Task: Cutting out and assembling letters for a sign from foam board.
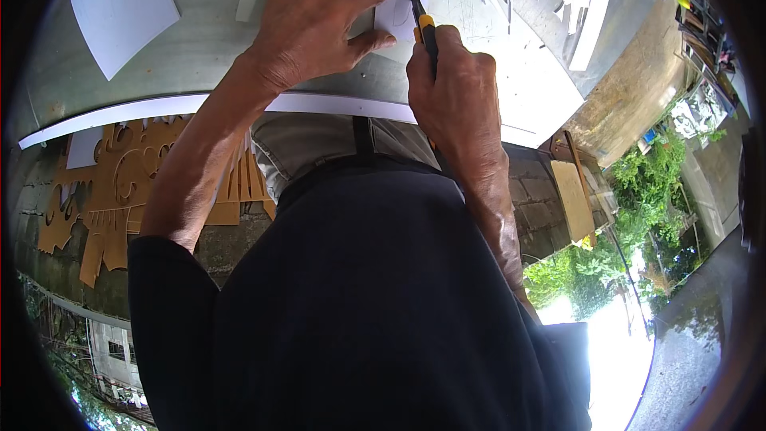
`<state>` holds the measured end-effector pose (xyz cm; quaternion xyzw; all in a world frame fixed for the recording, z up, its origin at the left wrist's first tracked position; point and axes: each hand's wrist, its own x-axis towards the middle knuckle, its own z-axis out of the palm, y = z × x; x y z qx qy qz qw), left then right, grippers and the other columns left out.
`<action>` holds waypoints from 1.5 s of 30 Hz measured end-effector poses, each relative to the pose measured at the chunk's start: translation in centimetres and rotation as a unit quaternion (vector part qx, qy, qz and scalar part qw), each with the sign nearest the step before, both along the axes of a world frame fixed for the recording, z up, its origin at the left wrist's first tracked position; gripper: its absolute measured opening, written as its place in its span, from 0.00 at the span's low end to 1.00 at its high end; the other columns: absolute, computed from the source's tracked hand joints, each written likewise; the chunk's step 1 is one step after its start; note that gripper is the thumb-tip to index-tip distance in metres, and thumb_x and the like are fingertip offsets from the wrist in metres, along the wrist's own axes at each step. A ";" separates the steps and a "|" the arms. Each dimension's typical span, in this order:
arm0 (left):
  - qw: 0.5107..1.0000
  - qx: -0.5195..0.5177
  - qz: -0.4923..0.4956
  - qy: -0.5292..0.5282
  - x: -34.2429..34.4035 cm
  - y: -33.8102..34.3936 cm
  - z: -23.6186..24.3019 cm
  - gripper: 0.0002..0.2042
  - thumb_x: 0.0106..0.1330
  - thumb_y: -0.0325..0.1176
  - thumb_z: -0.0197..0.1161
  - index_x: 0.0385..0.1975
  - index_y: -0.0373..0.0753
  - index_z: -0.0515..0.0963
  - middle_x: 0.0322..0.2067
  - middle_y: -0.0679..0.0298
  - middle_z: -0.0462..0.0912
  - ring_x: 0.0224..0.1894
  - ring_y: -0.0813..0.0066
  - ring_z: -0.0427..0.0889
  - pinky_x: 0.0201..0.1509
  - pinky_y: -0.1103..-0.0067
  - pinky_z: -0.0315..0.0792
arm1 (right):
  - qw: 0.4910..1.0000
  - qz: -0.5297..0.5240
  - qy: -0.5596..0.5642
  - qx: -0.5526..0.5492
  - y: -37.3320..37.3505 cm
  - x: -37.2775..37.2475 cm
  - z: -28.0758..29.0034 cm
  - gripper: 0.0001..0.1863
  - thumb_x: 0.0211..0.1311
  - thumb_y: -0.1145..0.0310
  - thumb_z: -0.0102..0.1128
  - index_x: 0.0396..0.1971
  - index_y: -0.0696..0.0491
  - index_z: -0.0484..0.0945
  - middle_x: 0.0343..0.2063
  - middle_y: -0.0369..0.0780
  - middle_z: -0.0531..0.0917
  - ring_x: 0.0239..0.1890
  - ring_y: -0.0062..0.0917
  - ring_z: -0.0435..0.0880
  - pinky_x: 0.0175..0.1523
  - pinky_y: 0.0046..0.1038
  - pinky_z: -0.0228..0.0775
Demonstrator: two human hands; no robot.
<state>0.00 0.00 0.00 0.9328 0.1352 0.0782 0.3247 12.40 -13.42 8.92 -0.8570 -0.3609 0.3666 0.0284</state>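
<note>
My right hand (459, 88) grips a yellow and black utility knife (428, 32), its tip on a small white sheet (396, 18) that has faint curved lines drawn on it. Pressing flat on this sheet, my left hand (319, 12) has its fingers spread, with fingertips and thumb close to the blade. Part of the sheet is hidden under the left hand. Both lie on a grey-green work table (199, 48).
To the left lies a larger white sheet (128, 8). White offcuts (568, 0) and thin strips are scattered at the right, beside a long white strip (594, 12). Another strip (120, 114) runs along the table's near edge. Brown cut-out panels (120, 184) rest below on the left.
</note>
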 end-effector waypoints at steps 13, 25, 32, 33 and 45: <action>0.999 0.030 0.012 -0.005 0.0 -0.5 -0.1 0.31 0.61 0.54 0.69 0.58 0.40 0.80 0.67 0.62 0.73 0.76 0.48 0.58 0.77 0.39 0.41 | 1.000 0.006 -0.017 0.023 -0.3 -0.4 -0.1 0.09 0.68 0.71 0.56 0.32 0.62 0.73 0.21 0.51 0.84 0.25 0.49 0.87 0.31 0.46 0.80; 0.999 0.017 0.026 -0.008 0.1 -0.8 -0.2 0.30 0.64 0.54 0.66 0.60 0.38 0.79 0.65 0.58 0.75 0.75 0.49 0.59 0.78 0.41 0.39 | 0.999 0.006 -0.013 0.036 -0.4 -0.1 0.0 0.09 0.68 0.71 0.56 0.31 0.62 0.73 0.21 0.52 0.84 0.24 0.50 0.86 0.31 0.47 0.78; 0.999 0.022 0.040 -0.016 0.1 -0.9 -0.4 0.30 0.65 0.54 0.65 0.59 0.36 0.79 0.65 0.57 0.75 0.75 0.48 0.61 0.78 0.41 0.39 | 0.999 0.003 -0.012 0.038 -0.2 -0.2 0.0 0.10 0.69 0.70 0.56 0.31 0.62 0.73 0.19 0.52 0.83 0.23 0.51 0.85 0.29 0.48 0.78; 0.999 0.022 0.041 -0.016 0.1 -1.0 -0.4 0.30 0.65 0.54 0.65 0.59 0.36 0.79 0.65 0.57 0.75 0.75 0.48 0.61 0.78 0.41 0.39 | 0.999 0.005 -0.011 0.041 -0.2 -0.1 0.1 0.10 0.69 0.70 0.56 0.31 0.62 0.73 0.19 0.52 0.83 0.23 0.51 0.85 0.29 0.48 0.78; 0.996 0.032 0.064 -0.050 0.2 -1.5 -0.9 0.30 0.66 0.53 0.63 0.58 0.32 0.78 0.65 0.52 0.74 0.74 0.46 0.61 0.78 0.40 0.41 | 0.998 0.000 -0.028 0.051 -0.3 0.0 -0.1 0.10 0.68 0.69 0.57 0.31 0.62 0.74 0.13 0.51 0.78 0.16 0.44 0.83 0.25 0.44 0.72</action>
